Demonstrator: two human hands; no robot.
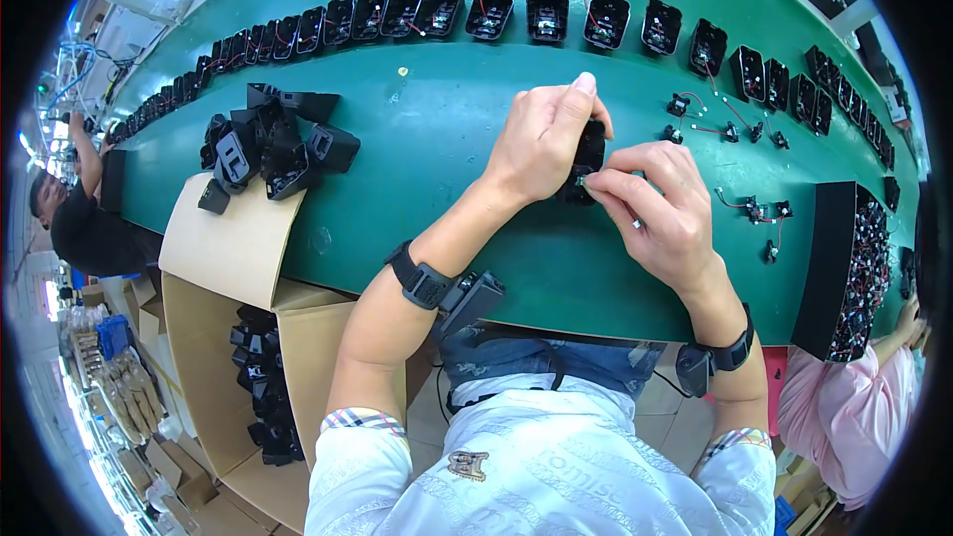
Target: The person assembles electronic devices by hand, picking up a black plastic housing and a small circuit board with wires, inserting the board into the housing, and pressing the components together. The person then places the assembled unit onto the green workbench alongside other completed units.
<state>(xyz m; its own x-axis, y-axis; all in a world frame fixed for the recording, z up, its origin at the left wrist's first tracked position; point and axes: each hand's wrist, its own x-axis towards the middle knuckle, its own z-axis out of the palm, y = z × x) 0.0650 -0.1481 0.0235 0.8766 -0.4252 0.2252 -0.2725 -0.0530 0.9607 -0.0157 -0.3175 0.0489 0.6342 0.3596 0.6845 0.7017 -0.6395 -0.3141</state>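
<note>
My left hand (536, 144) is closed round a black plastic housing (590, 149), held tilted above the green table with the thumb along its upper end. My right hand (660, 201) pinches a small wired part (585, 181) against the lower end of that housing; the fingers cover most of it. A small white connector (636, 224) shows below the right fingers. Several small black parts with red wires (732, 131) lie on the table to the right of my hands.
Black housings (547, 12) stand in a long curved row along the far side. A heap of black shells (268, 144) lies left, by an open cardboard box (213, 377). At right is a black bin (824, 273) of small parts. Two other people are at the left and right edges.
</note>
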